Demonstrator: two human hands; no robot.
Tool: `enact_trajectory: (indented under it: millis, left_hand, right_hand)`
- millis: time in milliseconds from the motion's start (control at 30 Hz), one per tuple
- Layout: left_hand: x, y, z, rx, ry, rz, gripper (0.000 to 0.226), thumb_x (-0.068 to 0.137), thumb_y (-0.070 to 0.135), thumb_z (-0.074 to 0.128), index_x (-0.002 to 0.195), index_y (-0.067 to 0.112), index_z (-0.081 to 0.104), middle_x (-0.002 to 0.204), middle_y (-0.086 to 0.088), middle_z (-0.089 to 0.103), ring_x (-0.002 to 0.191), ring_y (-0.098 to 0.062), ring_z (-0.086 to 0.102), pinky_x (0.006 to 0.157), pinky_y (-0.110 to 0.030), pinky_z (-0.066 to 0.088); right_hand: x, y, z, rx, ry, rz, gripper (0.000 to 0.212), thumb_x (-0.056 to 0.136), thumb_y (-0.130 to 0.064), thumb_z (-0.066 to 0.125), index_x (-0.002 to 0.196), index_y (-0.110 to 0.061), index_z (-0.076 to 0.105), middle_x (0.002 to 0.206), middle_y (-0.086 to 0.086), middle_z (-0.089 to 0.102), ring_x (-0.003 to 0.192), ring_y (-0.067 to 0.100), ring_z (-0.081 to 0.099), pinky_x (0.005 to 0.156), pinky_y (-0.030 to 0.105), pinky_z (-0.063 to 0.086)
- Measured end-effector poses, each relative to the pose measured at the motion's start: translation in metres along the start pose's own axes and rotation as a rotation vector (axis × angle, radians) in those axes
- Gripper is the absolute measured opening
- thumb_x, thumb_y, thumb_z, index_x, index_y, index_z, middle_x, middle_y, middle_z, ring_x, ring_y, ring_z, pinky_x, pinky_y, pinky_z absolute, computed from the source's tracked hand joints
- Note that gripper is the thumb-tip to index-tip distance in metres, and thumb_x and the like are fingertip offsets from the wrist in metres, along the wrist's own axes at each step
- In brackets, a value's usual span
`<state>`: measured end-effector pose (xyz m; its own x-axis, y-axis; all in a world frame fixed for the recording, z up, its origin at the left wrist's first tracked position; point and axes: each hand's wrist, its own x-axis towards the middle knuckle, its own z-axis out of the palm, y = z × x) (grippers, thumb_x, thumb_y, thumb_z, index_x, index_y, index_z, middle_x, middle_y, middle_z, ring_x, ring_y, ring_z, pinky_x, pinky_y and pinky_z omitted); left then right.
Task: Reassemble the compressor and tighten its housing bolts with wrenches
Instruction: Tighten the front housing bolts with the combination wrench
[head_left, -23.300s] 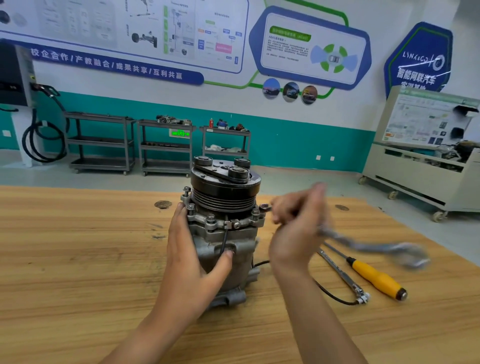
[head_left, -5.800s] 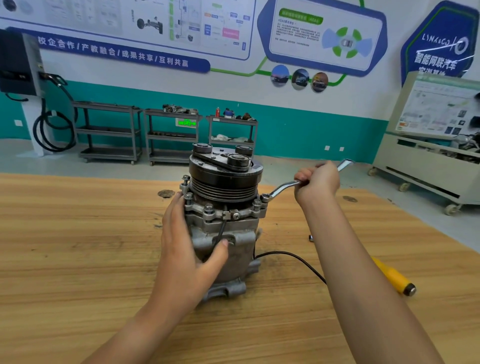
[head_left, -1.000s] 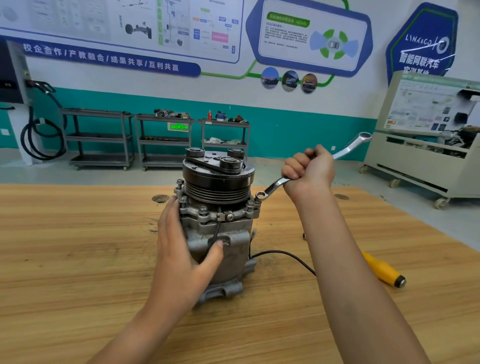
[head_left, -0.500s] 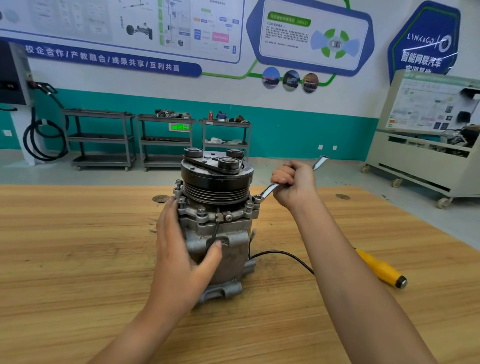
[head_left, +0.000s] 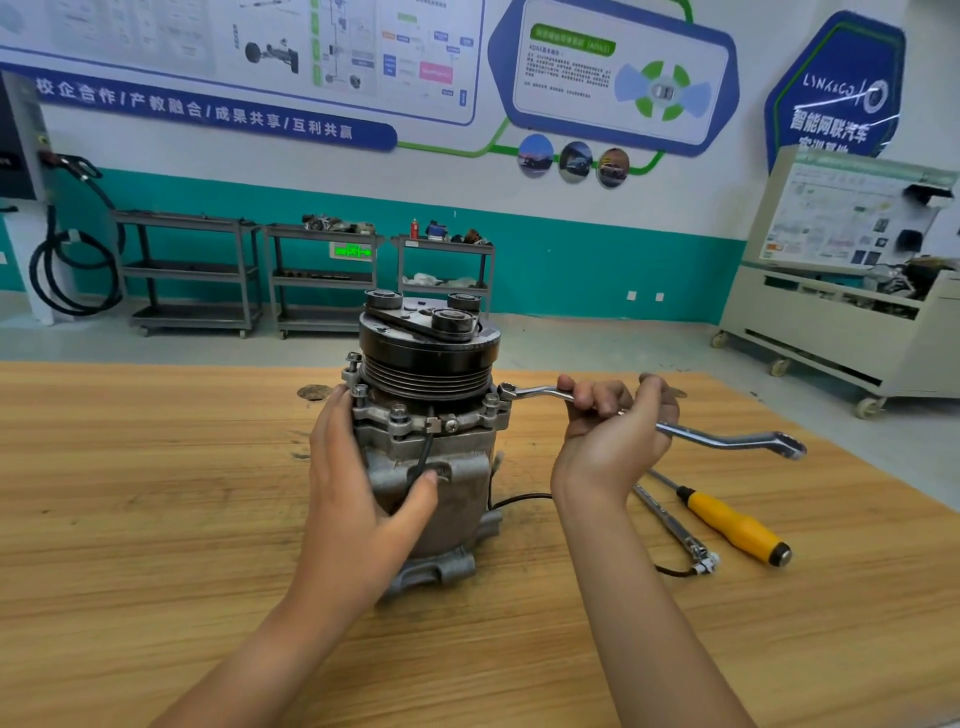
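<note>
– Right hand (head_left: 613, 431) has its fingers curled round the shank of the wrench (head_left: 722, 440), with the ring end seated on the bolt (head_left: 506, 391) at the right flange corner of the compressor (head_left: 457, 499). Good enough?

– Nearly. I'd slide the grip outward, further right of the compressor, for more leverage. Hold the ring level so it doesn't ride off the head.

– And the left hand (head_left: 358, 483)?

– It's spread flat on the compressor's left flank, thumb across the front. Press firmly there as you pull. The unit stands upright on the bench (head_left: 156, 493) with no clamp that I can see, so it could twist or tip.

– Anything else?

– Mind the cable (head_left: 519, 498) trailing right of the compressor.
</note>
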<state>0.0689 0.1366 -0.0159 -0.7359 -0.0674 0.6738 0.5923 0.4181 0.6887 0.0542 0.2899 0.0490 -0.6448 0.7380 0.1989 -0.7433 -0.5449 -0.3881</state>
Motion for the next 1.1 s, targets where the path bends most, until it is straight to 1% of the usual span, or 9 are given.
enact_trajectory:
  millis: [167,333,533,667,833,900,1000,1067,1100]
  left_hand:
    - [-0.001,-0.001,0.000,-0.005,0.006,0.001,0.086,0.077,0.012,0.071,0.135,0.034,0.010,0.146,0.004,0.021,0.140,-0.015,0.019,0.113,-0.033,0.018]
    - [0.000,-0.003,0.000,-0.005,-0.007,-0.025,0.087,0.077,0.015,0.070,0.146,0.018,0.017,0.150,-0.001,0.022,0.140,-0.015,0.019,0.114,-0.036,0.020]
    - [0.000,-0.002,0.000,0.012,0.002,-0.016,0.088,0.077,0.013,0.073,0.144,0.019,0.017,0.150,-0.006,0.023,0.140,-0.018,0.020,0.115,-0.038,0.020]
    - [0.000,0.000,0.000,0.014,-0.003,-0.026,0.087,0.075,0.028,0.068,0.145,0.013,0.019,0.149,-0.008,0.025,0.140,-0.019,0.022,0.115,-0.043,0.023]
    - [0.000,0.000,0.000,-0.006,-0.013,-0.036,0.088,0.075,0.009,0.073,0.145,0.012,0.020,0.148,-0.008,0.025,0.139,-0.020,0.023,0.113,-0.047,0.025]
    - [0.000,0.000,-0.001,-0.011,-0.030,-0.026,0.088,0.074,0.007,0.074,0.144,0.009,0.020,0.148,-0.011,0.025,0.139,-0.023,0.024,0.113,-0.048,0.025]
    - [0.001,0.002,-0.002,0.032,-0.022,0.002,0.085,0.079,0.029,0.072,0.143,0.007,0.021,0.147,-0.014,0.026,0.137,-0.024,0.026,0.112,-0.043,0.027]
    - [0.001,0.003,-0.002,0.015,-0.014,-0.006,0.086,0.078,0.042,0.066,0.144,0.008,0.022,0.145,-0.011,0.029,0.136,-0.021,0.028,0.112,-0.041,0.027]
    - [0.001,0.003,-0.002,-0.005,-0.012,-0.017,0.087,0.077,0.035,0.071,0.144,0.009,0.022,0.146,-0.011,0.028,0.137,-0.022,0.028,0.113,-0.044,0.027]
  right_hand:
    - [-0.017,0.002,-0.010,-0.122,-0.158,-0.174,0.017,0.100,-0.008,0.034,0.088,-0.017,0.043,0.049,-0.008,0.044,0.049,0.008,0.048,0.067,0.028,0.054]
    - [-0.033,0.012,-0.020,-0.338,-0.412,-0.409,0.012,0.091,-0.007,0.034,0.091,-0.017,0.041,0.058,-0.013,0.050,0.061,0.004,0.054,0.080,0.022,0.050]
    - [-0.038,0.013,-0.022,-0.573,-0.606,-0.594,0.015,0.094,-0.023,0.039,0.099,-0.023,0.053,0.072,-0.017,0.054,0.071,-0.004,0.054,0.070,0.013,0.046]
    - [-0.043,0.020,-0.022,-0.686,-0.664,-0.706,0.017,0.097,-0.022,0.041,0.108,-0.020,0.054,0.084,-0.013,0.054,0.076,-0.006,0.051,0.069,0.008,0.043]
    - [-0.052,0.029,-0.016,-0.760,-0.670,-0.768,0.030,0.100,-0.025,0.038,0.117,-0.007,0.055,0.089,-0.002,0.056,0.084,0.010,0.053,0.077,0.020,0.046]
    - [-0.056,0.038,-0.018,-0.839,-0.722,-0.798,0.035,0.100,-0.023,0.039,0.117,-0.001,0.059,0.097,0.008,0.061,0.095,0.016,0.054,0.084,0.031,0.047]
    - [-0.064,0.050,-0.032,-1.144,-0.776,-0.980,0.031,0.092,-0.015,0.046,0.110,0.001,0.067,0.113,0.014,0.062,0.115,0.022,0.046,0.096,0.050,0.036]
    - [-0.065,0.042,-0.028,-1.039,-0.791,-0.893,0.034,0.096,-0.019,0.042,0.111,0.000,0.065,0.118,0.008,0.056,0.118,0.020,0.044,0.099,0.048,0.038]
    - [-0.064,0.035,-0.019,-0.913,-0.787,-0.808,0.034,0.098,-0.022,0.039,0.113,-0.002,0.062,0.117,0.007,0.054,0.116,0.018,0.046,0.100,0.042,0.040]
